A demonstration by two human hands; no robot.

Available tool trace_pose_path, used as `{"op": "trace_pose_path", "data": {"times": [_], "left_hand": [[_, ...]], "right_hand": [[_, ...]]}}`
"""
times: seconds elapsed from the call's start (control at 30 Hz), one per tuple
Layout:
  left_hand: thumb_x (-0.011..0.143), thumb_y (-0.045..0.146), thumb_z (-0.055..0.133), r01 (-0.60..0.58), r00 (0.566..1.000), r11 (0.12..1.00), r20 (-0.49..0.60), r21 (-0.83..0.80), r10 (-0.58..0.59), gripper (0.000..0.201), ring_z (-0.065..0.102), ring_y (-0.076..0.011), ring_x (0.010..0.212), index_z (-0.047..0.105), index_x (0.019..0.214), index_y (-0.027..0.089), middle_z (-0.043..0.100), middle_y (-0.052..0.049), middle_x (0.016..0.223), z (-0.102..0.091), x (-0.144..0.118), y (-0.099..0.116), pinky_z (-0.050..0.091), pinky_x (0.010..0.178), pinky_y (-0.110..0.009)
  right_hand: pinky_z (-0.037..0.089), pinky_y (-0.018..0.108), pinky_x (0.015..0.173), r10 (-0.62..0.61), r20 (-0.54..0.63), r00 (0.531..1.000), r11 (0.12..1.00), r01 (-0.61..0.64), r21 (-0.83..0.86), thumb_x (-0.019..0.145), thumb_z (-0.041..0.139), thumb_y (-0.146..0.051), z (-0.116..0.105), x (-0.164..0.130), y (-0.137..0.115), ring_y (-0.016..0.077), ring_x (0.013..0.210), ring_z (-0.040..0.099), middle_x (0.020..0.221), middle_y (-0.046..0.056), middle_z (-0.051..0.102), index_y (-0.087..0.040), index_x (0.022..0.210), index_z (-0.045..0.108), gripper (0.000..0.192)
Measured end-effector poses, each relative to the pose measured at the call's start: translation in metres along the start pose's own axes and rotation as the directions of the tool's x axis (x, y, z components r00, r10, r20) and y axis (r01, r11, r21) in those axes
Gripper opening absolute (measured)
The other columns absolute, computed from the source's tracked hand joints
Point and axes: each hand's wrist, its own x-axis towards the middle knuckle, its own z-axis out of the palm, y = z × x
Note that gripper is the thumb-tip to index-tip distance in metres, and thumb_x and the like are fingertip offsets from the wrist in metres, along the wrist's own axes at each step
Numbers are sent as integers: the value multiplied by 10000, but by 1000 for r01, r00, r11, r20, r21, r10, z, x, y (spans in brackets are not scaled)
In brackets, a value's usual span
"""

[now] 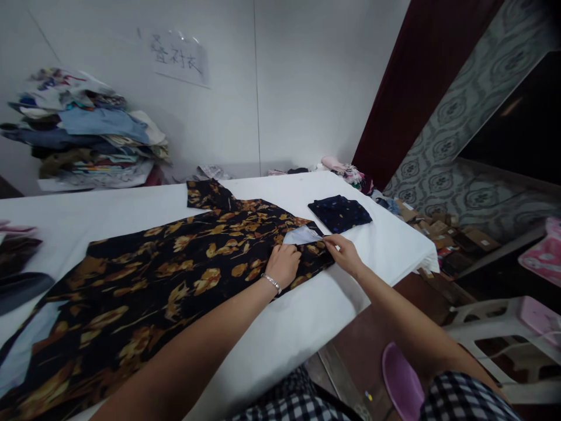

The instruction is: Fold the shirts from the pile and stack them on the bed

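The fingers of the left hand [284, 264] are curled under into a loose fist that presses down on the floral garment [175, 275], knuckles on the cloth just short of its collar end; whether anything is pinched inside that fist cannot be told. The right hand [346, 252] lies just beside it, toward the table's right end, thumb and forefinger drawn narrow and nipping the garment's edge where a pale blue-grey lining flap [301, 235] is turned back. That flap sits directly beyond both sets of fingers, touching the right fingertips and a little past the left knuckles, so both hands are at it, the right one nearer to its pointed corner. From the flap the garment runs away to the person's left, its long axis slanting along the white table [307, 316] from the hands toward the near-left corner of the view, spread flat with one sleeve sticking out at the far side. It is a thin, dark fabric, black with golden-brown leaves, lying limp with small ripples. Beyond the flap, apart from it, lies a folded navy piece [339, 213]; far to the flap's left, against the wall, a pile of clothes [87, 134].
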Motion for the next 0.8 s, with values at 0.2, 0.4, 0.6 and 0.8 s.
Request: {"op": "trace_pose_path", "data": {"times": [0.2,0.4,0.6,0.8], "left_hand": [[919,318,471,-117,989,993,83,-27,118,259,486,-232,1168,622,1097,207,597,-77,1239,0,-24,0,348,1011,-426],[901,366,503,35,973,995,230,-98,-11,401,369,-256,1357,559,1264,206,465,-98,1443,2,-22,-13,280,1115,-496],[929,373,446,30,994,1000,105,-2,-30,386,328,-237,1388,572,1262,226,473,-73,1444,-33,-49,-32,205,1158,-492],[902,501,451,299,946,917,47,263,-322,525,287,-291,1406,519,1340,220,411,-104,1486,-66,-105,-78,195,1142,-542]], "right_hand": [[502,391,896,-192,-51,980,980,189,-64,916,412,-194,14,-45,-5,215,1036,589,1082,110,651,-214,1091,633,283],[533,374,827,-304,174,937,942,323,-90,889,442,-132,21,-58,-18,205,955,606,1028,105,662,-198,1052,655,275],[522,427,896,-397,-43,917,917,394,-67,894,464,-121,17,-51,-43,222,1069,586,1110,105,646,-235,1167,597,324],[353,532,1094,-449,112,886,884,459,-86,932,476,-263,37,-36,-70,275,1403,301,1463,119,427,-231,1379,459,449]]}}
